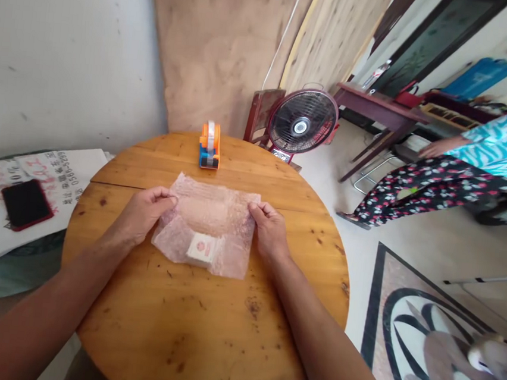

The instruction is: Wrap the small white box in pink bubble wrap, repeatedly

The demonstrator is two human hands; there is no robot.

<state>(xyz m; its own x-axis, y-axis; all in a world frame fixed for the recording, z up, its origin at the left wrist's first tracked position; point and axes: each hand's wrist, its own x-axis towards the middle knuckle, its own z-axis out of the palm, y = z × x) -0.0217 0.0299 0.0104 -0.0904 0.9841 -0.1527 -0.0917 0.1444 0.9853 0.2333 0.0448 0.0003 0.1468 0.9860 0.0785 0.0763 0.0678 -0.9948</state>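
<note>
A sheet of pinkish bubble wrap [207, 206] lies spread on the round wooden table [204, 328]. On its near part rests a small white box [202, 248] with a red mark on top. My left hand [148, 210] pinches the sheet's left edge between thumb and fingers. At the upper right corner, my right hand [270, 227] grips the wrap in the same way. Neither hand touches the box.
An orange and blue tape dispenser [210, 145] stands near the table's far edge. A phone [27, 204] lies on printed paper at the left. Behind the table are a fan [302, 123] and a chair. A person [444, 166] stands at the right.
</note>
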